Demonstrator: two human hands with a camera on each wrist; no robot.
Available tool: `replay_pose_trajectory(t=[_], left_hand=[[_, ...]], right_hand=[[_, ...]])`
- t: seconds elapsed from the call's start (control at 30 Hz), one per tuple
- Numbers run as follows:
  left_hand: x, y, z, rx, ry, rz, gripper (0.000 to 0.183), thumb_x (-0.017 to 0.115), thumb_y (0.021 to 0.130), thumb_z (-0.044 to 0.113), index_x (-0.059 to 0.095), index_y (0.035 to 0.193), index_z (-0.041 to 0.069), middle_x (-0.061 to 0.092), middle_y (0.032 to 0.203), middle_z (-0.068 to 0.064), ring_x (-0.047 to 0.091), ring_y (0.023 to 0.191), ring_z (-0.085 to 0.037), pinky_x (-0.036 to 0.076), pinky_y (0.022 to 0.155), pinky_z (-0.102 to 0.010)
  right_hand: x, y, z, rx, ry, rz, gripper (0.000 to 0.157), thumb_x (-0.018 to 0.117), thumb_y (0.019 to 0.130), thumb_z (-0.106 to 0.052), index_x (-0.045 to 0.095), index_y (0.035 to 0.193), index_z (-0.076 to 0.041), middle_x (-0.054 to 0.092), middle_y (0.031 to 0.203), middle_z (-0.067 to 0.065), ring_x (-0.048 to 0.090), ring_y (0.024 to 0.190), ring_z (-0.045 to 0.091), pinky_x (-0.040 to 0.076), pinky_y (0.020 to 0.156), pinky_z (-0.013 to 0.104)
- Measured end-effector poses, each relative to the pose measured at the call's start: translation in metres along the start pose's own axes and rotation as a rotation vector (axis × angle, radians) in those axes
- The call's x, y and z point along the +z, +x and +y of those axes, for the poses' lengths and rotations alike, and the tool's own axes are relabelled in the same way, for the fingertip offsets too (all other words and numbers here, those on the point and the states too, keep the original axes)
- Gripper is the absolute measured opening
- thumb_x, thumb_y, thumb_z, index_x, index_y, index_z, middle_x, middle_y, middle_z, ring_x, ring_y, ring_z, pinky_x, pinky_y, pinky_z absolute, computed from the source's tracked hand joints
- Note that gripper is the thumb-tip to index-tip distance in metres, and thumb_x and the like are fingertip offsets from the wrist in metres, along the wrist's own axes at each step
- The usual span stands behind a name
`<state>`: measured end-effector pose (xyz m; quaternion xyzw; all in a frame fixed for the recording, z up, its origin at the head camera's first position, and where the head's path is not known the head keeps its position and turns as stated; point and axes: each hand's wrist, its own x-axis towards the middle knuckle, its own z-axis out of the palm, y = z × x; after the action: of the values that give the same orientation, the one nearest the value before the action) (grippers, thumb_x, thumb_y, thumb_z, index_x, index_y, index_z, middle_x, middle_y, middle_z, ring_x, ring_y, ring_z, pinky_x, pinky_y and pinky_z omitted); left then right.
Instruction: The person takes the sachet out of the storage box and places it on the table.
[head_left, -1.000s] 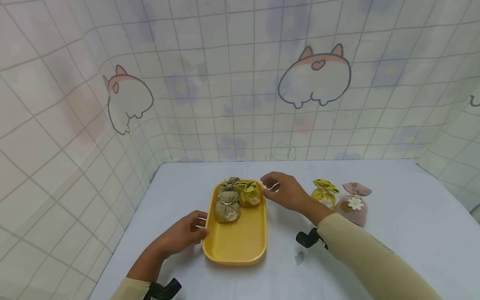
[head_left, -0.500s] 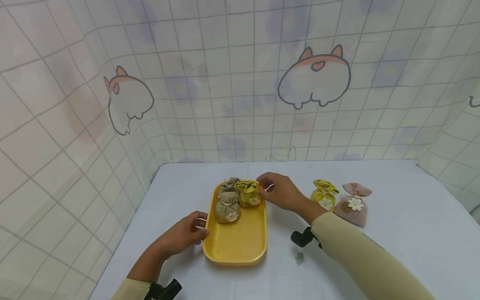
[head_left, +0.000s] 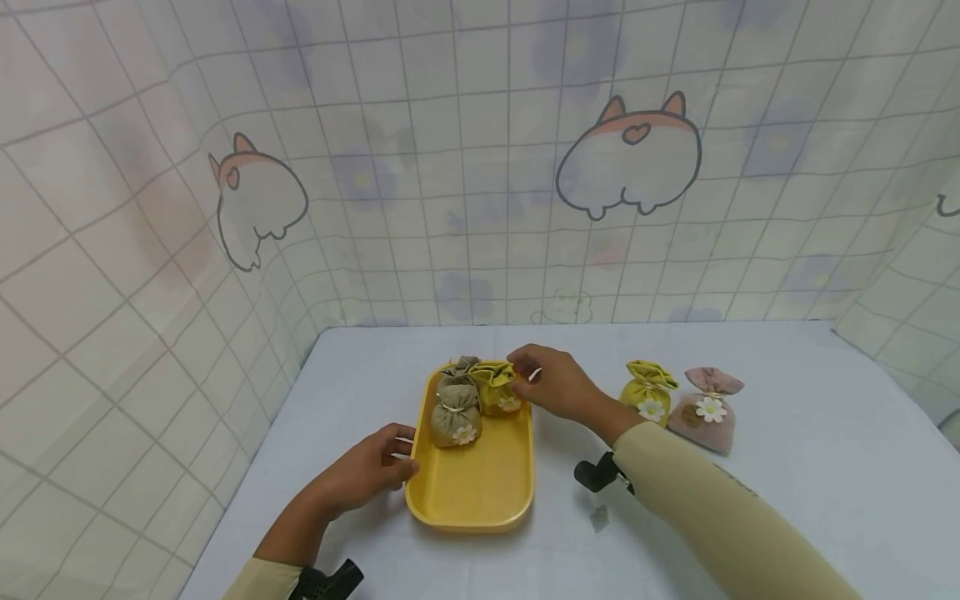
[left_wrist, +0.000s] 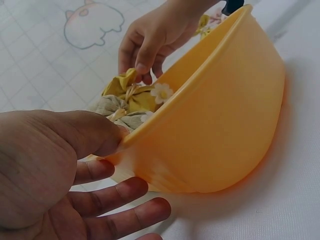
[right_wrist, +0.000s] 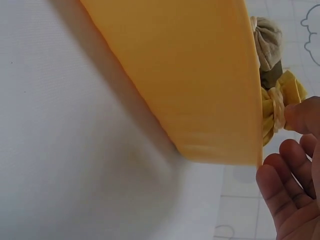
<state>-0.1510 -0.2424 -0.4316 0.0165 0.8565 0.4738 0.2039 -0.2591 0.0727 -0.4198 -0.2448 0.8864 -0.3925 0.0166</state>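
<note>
A yellow plastic tray (head_left: 487, 483) with high sides stands in front of me. In its far end are two grey-green drawstring sachets (head_left: 455, 412) and a yellow drawstring sachet (head_left: 495, 400) with a white cloth flower. My left hand (head_left: 371, 462) holds the tray's left rim, thumb over the edge; the left wrist view shows its lower fingers spread beside the wall. My right hand (head_left: 558, 383) reaches over the far right corner, with its thumb on the yellow sachet's gathered top. The right fingertips are partly hidden in the head view.
Right of the tray, another yellow sachet (head_left: 649, 392) and a pink sachet (head_left: 705, 412) stand on the white table (head_left: 810, 483). A small clear scrap (head_left: 599, 518) lies near the right sleeve. Patterned cloth (head_left: 510, 208) hangs behind the table.
My right hand has shifted slightly left, from beside the tray's rim onto the yellow sachet's top. The left hand, tray and sachets have stayed in place.
</note>
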Motion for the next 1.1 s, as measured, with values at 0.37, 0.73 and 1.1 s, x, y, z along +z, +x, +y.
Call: replay_pose_trajectory(t=[0.37,0.73,1.1], left_hand=[[0.001,-0.002,0.000,0.016,-0.002,0.002,0.048,0.070,0.097,0.019,0.051,0.139,0.007,0.063,0.129,-0.012,0.066,0.107,-0.024,0.059,0.086,-0.043],[-0.001,-0.001,-0.002,0.020,-0.021,-0.016,0.049,0.071,0.097,0.020,0.051,0.140,0.006,0.063,0.129,-0.012,0.066,0.107,-0.024,0.059,0.085,-0.042],[-0.001,-0.002,-0.001,0.026,-0.013,-0.011,0.050,0.070,0.097,0.019,0.050,0.141,0.006,0.064,0.129,-0.013,0.066,0.108,-0.025,0.059,0.085,-0.042]], right_hand=[[0.001,0.005,-0.004,0.001,-0.033,-0.017,0.035,0.075,0.094,-0.021,0.067,0.127,-0.013,0.068,0.111,0.001,0.064,0.100,0.017,0.056,0.084,0.035],[0.003,0.005,-0.012,0.006,-0.050,0.043,0.014,0.068,0.099,-0.022,0.070,0.111,-0.016,0.067,0.094,-0.003,0.062,0.084,0.015,0.054,0.068,0.031],[-0.007,0.000,-0.022,-0.006,0.003,0.099,0.010,0.068,0.099,-0.020,0.071,0.107,-0.014,0.067,0.091,-0.004,0.063,0.083,0.015,0.056,0.072,0.034]])
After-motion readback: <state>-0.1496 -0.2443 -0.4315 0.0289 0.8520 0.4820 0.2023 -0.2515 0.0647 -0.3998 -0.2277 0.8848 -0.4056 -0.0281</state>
